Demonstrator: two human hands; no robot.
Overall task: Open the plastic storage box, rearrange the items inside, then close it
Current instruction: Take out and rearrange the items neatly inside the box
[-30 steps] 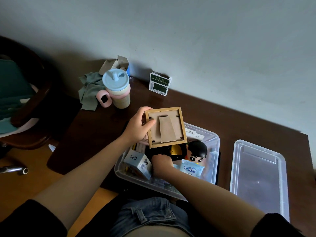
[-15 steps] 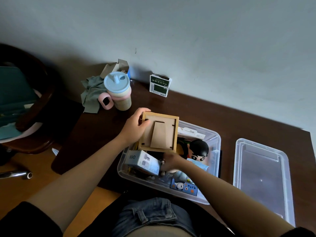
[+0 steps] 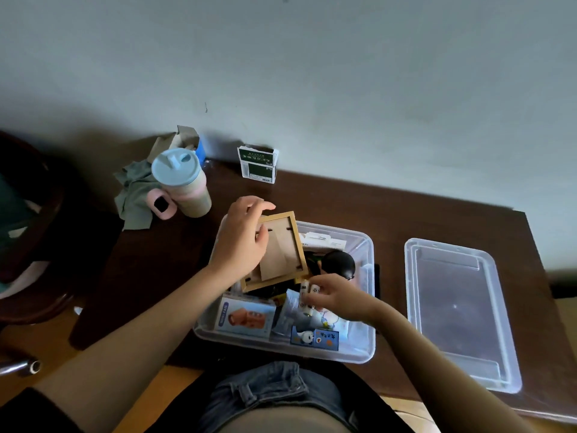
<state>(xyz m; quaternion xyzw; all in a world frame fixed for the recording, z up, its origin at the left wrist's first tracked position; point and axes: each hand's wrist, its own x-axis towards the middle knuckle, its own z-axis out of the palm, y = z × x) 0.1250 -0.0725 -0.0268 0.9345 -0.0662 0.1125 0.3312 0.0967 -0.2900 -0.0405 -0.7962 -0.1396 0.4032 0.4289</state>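
reaching into storage box (image 3: 368, 245): my left hand (image 3: 242, 242) grips wooden frame (image 3: 278, 254), fingers curled over top edge; my right hand (image 3: 337, 296) pinches small white tube (image 3: 307, 295).

Dark wooden desk (image 3: 406, 214) against the wall, clear box (image 3: 368, 348) at its near edge, lid (image 3: 505, 379) flat beside it, lidded cup (image 3: 182, 182) with grey cloth (image 3: 131, 195) behind, green-and-white carton (image 3: 257, 165) upright by the wall.
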